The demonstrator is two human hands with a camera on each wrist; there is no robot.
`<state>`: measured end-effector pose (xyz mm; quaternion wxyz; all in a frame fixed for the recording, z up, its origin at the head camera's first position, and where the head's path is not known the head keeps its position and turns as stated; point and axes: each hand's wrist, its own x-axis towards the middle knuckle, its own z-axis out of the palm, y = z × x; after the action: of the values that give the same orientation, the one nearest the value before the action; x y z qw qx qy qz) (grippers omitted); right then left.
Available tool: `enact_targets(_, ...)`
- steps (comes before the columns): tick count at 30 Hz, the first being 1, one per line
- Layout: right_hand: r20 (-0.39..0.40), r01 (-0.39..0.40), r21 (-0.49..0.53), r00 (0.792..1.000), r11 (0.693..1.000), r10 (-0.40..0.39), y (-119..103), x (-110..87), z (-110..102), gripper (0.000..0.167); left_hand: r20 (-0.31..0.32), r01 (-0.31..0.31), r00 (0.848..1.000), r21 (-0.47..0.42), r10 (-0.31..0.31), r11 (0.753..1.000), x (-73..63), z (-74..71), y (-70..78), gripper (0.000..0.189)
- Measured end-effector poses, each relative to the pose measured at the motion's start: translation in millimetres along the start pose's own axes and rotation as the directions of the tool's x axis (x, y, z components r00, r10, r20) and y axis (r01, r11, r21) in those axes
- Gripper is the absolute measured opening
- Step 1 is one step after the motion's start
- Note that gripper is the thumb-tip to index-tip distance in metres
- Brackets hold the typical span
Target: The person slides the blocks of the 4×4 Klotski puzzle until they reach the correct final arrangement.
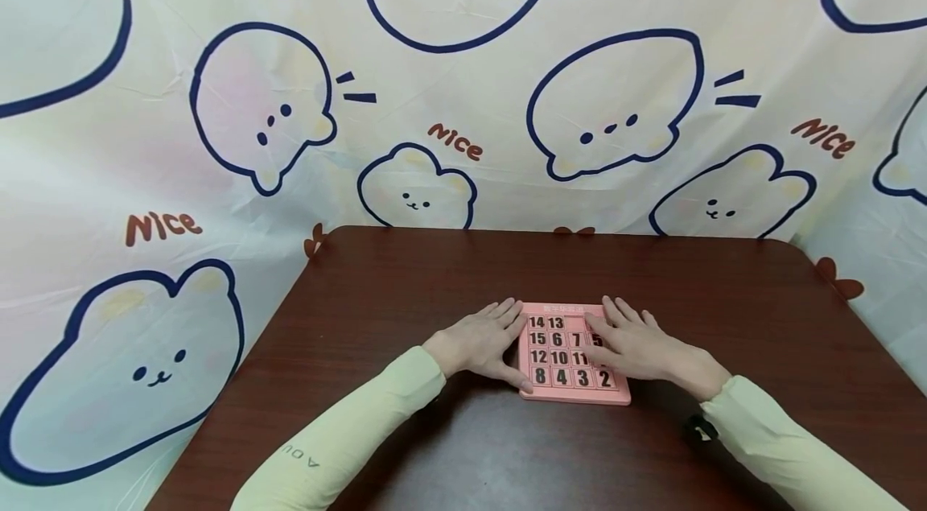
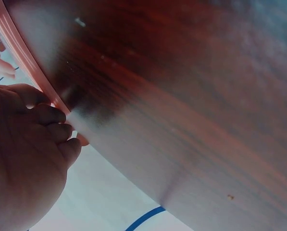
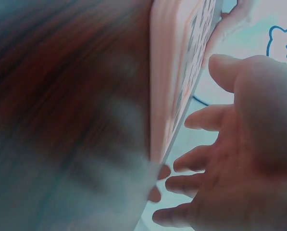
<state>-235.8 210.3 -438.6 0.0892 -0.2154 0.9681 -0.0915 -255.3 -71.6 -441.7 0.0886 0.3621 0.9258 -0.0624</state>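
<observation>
A pink sliding number puzzle (image 1: pixel 574 395) lies flat on the brown table, its tiles bearing black numbers. In its top row 14 and 13 show at the left; part of the right side is hidden by the right hand. Along the puzzle's left edge rests my left hand (image 1: pixel 479 342), fingers extended and thumb near the lower left corner. The left wrist view shows those fingertips close against the pink side of the puzzle (image 2: pixel 33 65). Over the right part of the tiles is my right hand (image 1: pixel 644 346), fingers spread. In the right wrist view its fingers (image 3: pixel 201 156) appear apart, gripping nothing.
The dark brown wooden table (image 1: pixel 434 269) extends around the puzzle on all sides. Behind it hangs a pale curtain (image 1: pixel 507 92) printed with blue-outlined cartoon animals and the word Nice. A small black object (image 1: pixel 701 429) shows at the right sleeve's cuff.
</observation>
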Motion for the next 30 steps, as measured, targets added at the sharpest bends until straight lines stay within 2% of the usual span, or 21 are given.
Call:
enact_targets(9, -0.018, -0.035, -0.04, 0.999, 0.999, 0.034, 15, -9.7, 5, 0.072, 0.007, 0.004, 1.0, -0.013, -0.004, 1.0, 0.5, -0.4, -0.1, 0.12)
enact_targets(30, 0.008, 0.015, -0.003, 1.0, 1.0, -0.015, -11, 3.0, 7, 0.072, 0.001, -0.001, 1.0, 0.004, 0.001, 1.0, -0.8, -1.2, 1.0, 0.12)
